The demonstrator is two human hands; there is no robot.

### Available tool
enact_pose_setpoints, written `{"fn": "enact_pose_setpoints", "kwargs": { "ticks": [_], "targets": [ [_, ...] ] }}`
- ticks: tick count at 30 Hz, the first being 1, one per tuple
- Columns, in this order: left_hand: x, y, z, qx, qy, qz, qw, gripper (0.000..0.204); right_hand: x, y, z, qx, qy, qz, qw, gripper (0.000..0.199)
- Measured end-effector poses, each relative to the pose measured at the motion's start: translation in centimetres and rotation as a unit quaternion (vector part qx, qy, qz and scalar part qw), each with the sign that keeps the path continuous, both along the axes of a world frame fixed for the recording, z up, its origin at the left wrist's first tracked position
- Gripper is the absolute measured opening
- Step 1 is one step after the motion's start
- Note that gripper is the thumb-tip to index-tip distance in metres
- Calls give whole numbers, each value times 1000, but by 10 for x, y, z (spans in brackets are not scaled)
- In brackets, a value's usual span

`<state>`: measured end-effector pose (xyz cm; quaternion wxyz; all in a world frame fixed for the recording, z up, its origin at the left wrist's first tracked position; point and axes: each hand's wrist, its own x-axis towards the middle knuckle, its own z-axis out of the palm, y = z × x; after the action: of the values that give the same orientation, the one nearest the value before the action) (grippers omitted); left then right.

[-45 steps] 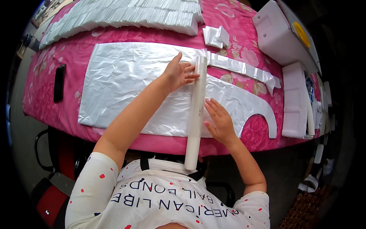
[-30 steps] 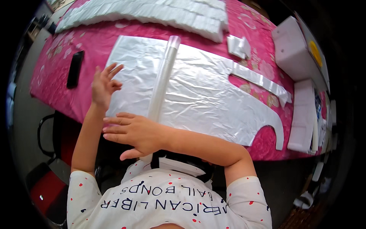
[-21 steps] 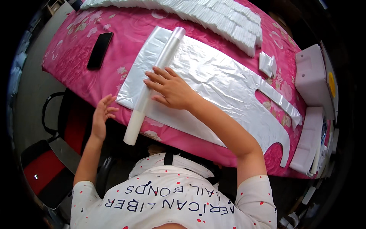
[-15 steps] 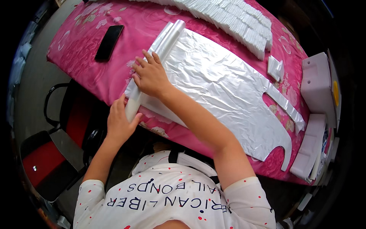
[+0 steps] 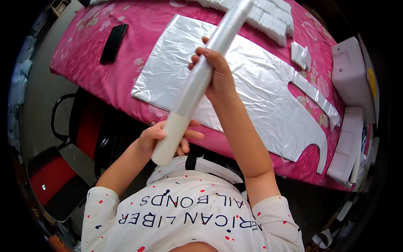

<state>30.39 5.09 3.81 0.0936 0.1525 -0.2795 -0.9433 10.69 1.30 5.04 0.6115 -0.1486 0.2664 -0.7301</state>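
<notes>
A long white roll wrapped in clear plastic film is lifted off the table and points from my chest toward the far side. My right hand grips the roll around its middle. My left hand holds the bare cream-coloured near end from below. Under the roll, a clear plastic apron-shaped sheet lies flat on the pink flowered table.
A black phone lies on the table's left part. A row of folded white plastic pieces runs along the far edge, with a small folded piece nearby. White foam blocks stand at the right. A red-seated chair is on the left.
The roll slid leftward across the sheet to the table's near edge, then got lifted off the table. My left hand moved from the sheet to the roll's near end.
</notes>
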Motion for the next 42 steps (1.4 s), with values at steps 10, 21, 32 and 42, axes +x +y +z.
{"fn": "enact_pose_setpoints", "kwargs": {
  "ticks": [10,21,32,42],
  "targets": [
    [-68,22,-26,-201,-301,-26,932,33,-38,79,-31,151,135,-116,972,58],
    [-6,32,-50,-82,-258,-203,941,60,-213,116,-41,271,359,-99,888,27],
    [-5,38,-47,-108,-322,-193,921,66,-192,104,-34,239,479,172,827,25],
    [30,22,-24,-107,-338,-259,899,53,-324,139,-63,315,617,-136,708,25]
  ]
}}
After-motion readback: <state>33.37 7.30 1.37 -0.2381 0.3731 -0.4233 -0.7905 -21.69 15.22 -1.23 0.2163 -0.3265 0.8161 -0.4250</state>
